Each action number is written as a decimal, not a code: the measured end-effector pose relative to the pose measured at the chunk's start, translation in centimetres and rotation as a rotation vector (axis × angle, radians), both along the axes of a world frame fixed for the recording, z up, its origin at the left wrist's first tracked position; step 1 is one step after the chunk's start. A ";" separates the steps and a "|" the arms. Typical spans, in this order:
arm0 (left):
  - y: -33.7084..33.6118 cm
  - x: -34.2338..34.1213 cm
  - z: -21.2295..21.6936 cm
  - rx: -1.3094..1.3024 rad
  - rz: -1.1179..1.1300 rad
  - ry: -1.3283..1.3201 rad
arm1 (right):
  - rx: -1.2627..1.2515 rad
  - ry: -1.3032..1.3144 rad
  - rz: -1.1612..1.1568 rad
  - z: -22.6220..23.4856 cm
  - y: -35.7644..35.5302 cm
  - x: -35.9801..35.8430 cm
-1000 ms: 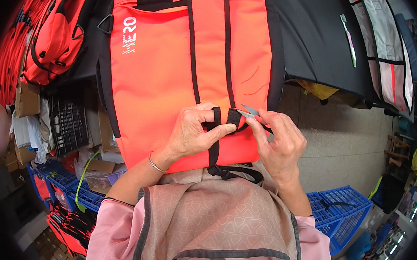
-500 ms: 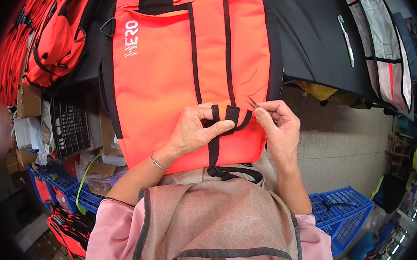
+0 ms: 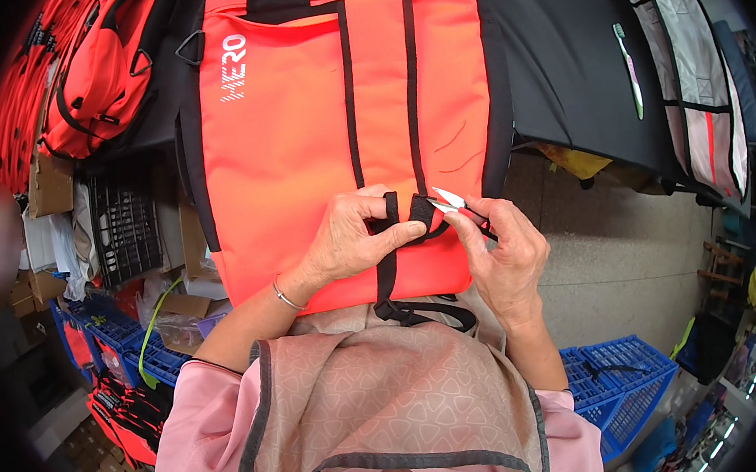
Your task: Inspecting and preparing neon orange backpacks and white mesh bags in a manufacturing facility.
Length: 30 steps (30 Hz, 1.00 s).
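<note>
A bright orange-red bag [image 3: 279, 141] with black trim and white lettering lies across the table edge and my lap. Between the thumb and fingers of my left hand [image 3: 347, 234] is the black webbing strap [image 3: 420, 211] at the bag's lower part. My right hand [image 3: 508, 254] is closed on a pair of thread snips [image 3: 447, 199]. The snips' two bright blades stand apart, with their tips at the strap's right edge. Beyond them, thin dark loose threads [image 3: 460, 161] lie on the orange fabric. A black buckle [image 3: 384, 309] hangs lower on the strap.
A toothbrush [image 3: 630, 74] and a grey bag panel [image 3: 692, 74] lie on the black-covered table [image 3: 551, 81]. Another orange bag [image 3: 104, 76] is at the left. Blue plastic crates [image 3: 627, 376] stand on both sides of me.
The snips have turned in my right hand, so both blades now show and point at the strap. My left hand keeps its hold; the bag has barely shifted.
</note>
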<state>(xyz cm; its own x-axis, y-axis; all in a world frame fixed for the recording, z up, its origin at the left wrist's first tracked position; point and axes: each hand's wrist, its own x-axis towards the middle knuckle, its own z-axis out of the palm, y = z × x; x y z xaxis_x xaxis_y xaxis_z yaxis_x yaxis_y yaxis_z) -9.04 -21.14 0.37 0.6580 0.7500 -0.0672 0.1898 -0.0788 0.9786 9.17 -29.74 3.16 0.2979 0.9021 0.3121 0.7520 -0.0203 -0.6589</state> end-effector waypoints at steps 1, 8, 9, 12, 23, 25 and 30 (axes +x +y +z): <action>0.0 0.0 0.0 -0.001 0.000 0.001 | -0.008 -0.027 0.002 0.0 0.0 0.0; -0.1 0.0 -0.4 0.001 0.009 -0.004 | 0.033 -0.062 0.011 -0.4 0.1 0.1; -0.1 0.0 -0.5 -0.005 0.013 -0.011 | 0.030 -0.063 0.012 -0.4 0.1 0.1; 0.0 0.0 -0.3 0.025 -0.009 0.031 | 0.017 -0.044 0.003 -0.4 0.1 0.1; -0.1 0.0 -0.7 0.035 0.003 0.021 | -0.039 -0.004 0.028 -0.4 0.3 0.3; -0.2 0.1 -0.7 0.027 0.007 0.018 | -0.176 0.365 -0.001 -1.5 0.4 0.4; 0.0 -0.3 -1.2 -0.092 0.017 0.003 | -0.245 1.146 0.000 -2.5 1.2 1.3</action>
